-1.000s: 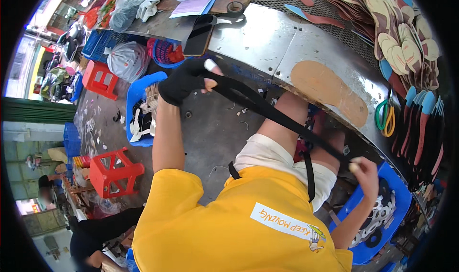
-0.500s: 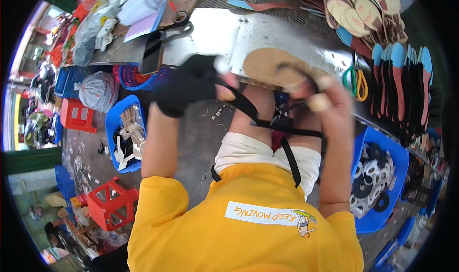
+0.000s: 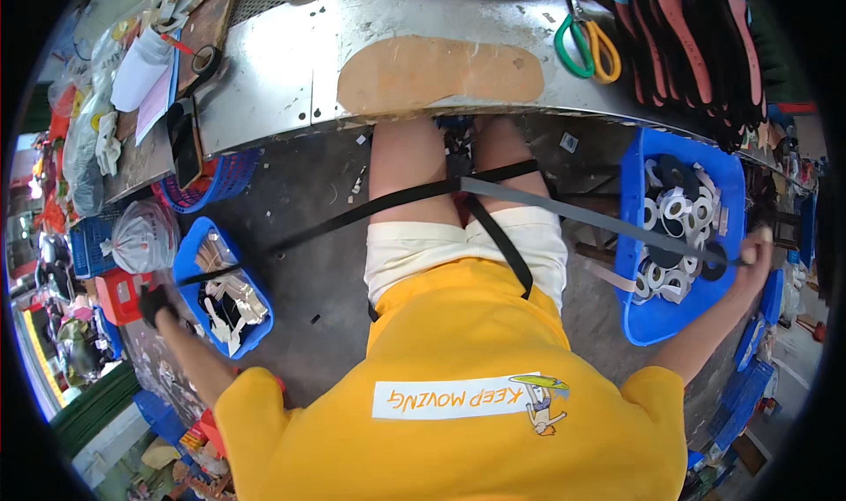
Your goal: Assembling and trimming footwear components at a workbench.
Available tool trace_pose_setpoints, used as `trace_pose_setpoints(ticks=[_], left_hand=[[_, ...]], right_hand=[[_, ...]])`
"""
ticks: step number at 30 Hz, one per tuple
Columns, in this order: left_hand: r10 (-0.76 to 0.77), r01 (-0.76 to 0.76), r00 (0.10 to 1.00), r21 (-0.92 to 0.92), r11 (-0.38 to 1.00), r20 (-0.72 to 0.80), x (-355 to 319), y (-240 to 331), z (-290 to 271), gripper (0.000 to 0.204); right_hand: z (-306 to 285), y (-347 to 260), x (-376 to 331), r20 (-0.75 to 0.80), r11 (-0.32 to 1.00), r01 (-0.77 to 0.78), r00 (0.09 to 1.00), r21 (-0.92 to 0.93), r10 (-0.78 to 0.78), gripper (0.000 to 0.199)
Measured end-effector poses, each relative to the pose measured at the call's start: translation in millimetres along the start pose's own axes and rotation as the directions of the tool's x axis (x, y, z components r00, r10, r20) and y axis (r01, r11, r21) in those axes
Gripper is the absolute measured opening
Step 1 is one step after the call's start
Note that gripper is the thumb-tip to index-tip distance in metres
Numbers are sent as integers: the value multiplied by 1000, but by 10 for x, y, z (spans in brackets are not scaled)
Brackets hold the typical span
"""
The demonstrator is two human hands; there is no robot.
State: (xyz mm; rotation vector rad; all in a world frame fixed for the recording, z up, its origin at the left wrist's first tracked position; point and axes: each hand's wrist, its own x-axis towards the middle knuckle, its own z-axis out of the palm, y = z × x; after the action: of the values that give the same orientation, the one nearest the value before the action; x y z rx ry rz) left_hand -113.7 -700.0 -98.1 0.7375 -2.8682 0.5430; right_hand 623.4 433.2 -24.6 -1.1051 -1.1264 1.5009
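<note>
My arms are spread wide, with long flat strips stretched across my lap between the hands. A black strap (image 3: 344, 215) runs toward my left hand (image 3: 154, 305), which wears a black glove and is closed at its end; the fingers there are small and blurred. Toward the other side stretches a grey strip (image 3: 599, 219), its end pinched in my bare right hand (image 3: 754, 256). The two meet over my thighs, where a further length of black strap hangs down onto my shorts. A brown sole-shaped sheet (image 3: 441, 74) lies flat on the metal bench before me.
The metal bench (image 3: 264, 69) carries green-and-orange-handled scissors (image 3: 589, 47), a phone (image 3: 185, 144), a tape roll (image 3: 205, 59) and stacked blue-and-red strapped pieces (image 3: 679, 43). Below right, a blue bin (image 3: 636, 320) holds rolls; a blue basin (image 3: 187, 259) with scraps stands left.
Both hands have swung far apart, from close together above my lap to either side, pulling the strips out long. The bench appears shifted in view, and the brown sheet now shows uncovered.
</note>
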Motion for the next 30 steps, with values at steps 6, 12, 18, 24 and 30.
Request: trace_pose_setpoints(ticks=[6,12,18,24,30], left_hand=[[863,150,502,-988,-28,51,-2564,2832,-614,35],[954,-743,-83,-619,-253,-289,-4536,4067,-1984,34],[924,-511,-380,-823,-246,-40,-4382,4307,-2022,32],[957,-134,-285,-991,24,62,-4089,4021,-2811,15],[983,52,-132,-991,-122,-128,-4108,3774,-2851,22]], right_hand=[[2649,1015,-1555,532,-107,581,794,-807,295,36],[3997,1916,-2340,777,315,722,493,-617,391,33],[3879,1766,-2086,822,753,343,123,-561,557,16],[3536,1114,-1762,815,803,312,476,-507,329,30],[3944,1287,-2429,910,830,386,267,-403,317,23]])
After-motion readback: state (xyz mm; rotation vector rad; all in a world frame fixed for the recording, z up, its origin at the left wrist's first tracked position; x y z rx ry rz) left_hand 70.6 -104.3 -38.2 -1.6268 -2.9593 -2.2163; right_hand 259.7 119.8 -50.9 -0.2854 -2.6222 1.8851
